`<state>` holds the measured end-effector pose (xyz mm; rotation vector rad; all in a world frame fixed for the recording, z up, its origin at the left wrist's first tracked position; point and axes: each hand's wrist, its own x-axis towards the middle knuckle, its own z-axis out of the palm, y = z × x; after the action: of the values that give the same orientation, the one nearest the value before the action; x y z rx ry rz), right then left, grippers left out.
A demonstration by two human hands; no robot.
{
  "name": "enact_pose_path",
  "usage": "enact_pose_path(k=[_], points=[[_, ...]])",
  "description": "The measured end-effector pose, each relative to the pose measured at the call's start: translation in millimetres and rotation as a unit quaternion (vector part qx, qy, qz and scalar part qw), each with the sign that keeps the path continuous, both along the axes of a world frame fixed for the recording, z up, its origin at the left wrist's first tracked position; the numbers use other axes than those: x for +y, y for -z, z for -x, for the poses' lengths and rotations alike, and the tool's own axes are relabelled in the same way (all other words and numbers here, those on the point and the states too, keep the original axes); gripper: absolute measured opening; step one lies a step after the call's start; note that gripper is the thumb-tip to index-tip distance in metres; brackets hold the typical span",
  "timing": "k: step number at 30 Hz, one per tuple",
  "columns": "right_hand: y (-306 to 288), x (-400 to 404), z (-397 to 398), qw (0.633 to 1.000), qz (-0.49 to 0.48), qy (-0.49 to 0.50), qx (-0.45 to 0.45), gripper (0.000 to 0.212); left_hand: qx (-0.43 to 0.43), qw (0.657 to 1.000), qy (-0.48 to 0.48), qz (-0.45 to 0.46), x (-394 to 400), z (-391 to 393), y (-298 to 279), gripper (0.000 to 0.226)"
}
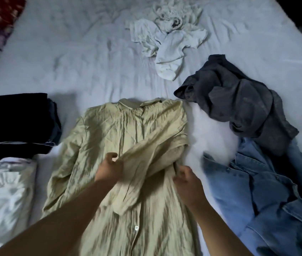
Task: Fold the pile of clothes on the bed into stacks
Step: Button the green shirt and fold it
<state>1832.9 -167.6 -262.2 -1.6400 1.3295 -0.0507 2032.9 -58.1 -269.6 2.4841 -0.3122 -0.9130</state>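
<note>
Clothes lie spread over the pale wrinkled bed sheet [83, 52]. Nearest to the person, in the middle, a crumpled beige button-up shirt with a collar [128, 130] lies flat, its collar pointing away and its button row facing up. One sleeve of it is folded across the front.

The left hand [109, 169] pinches this folded sleeve with curled fingers near the shirt's centre. The right hand [187, 180] is at the right edge of the shirt, its fingers curled on the fabric there; it seems to grip the edge, but the picture is blurred at this place.

On the left side, a stack of folded dark navy garments [17, 122] sits, and just in front of it lies a folded shiny white cloth [4, 191]. On the right, a crumpled dark grey shirt [239, 108] partly rests on a light blue denim garment [257, 200]. Farther away, a small heap of white clothes [170, 39] lies unfolded.
</note>
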Motion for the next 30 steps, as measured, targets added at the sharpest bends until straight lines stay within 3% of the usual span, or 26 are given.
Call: enact_pose_path(k=[6,7,10,12,18,21,23,24,26,28,30], points=[[20.4,19.0,-6.0,0.997,0.035,-0.054,0.044,0.023,0.041,0.991,0.049,-0.114,70.9,-11.8,51.3,0.07],[25.3,19.3,-7.4,0.996,0.046,-0.054,0.047,0.018,0.041,0.991,0.053,-0.117,75.9,-7.5,52.1,0.068],[46.5,8.9,-13.0,0.99,0.104,-0.042,0.082,0.017,0.044,0.99,0.068,-0.112,80.2,0.4,47.6,0.033],[60.9,-4.4,-16.8,0.984,0.142,-0.024,0.104,0.022,0.031,0.997,0.025,-0.065,78.7,2.1,48.7,0.018],[93.1,-55.9,-31.2,0.963,0.238,0.031,0.126,0.025,0.018,0.98,-0.161,0.114,79.2,1.3,48.9,0.016],[98.2,-74.1,-40.8,0.962,0.232,0.078,0.119,0.029,0.02,0.939,-0.303,0.163,82.9,0.0,51.9,0.021],[99.2,-84.8,-45.9,0.962,0.217,0.112,0.125,0.036,0.068,0.898,-0.4,0.169,87.8,2.3,56.7,0.046],[100.4,-90.0,-47.9,0.961,0.208,0.12,0.137,0.038,0.088,0.889,-0.419,0.162,90.0,4.7,59.5,0.053],[104.0,-98.1,-50.9,0.961,0.194,0.117,0.161,0.037,0.096,0.897,-0.396,0.17,90.3,11.8,63.5,0.038],[106.3,-104.3,-52.1,0.961,0.204,0.092,0.161,0.031,0.061,0.903,-0.382,0.185,84.5,20.2,62.0,0.014],[103.7,-110.7,-49.0,0.962,0.221,0.072,0.143,0.025,-0.001,0.919,-0.361,0.16,79.9,23.6,62.2,0.019]])
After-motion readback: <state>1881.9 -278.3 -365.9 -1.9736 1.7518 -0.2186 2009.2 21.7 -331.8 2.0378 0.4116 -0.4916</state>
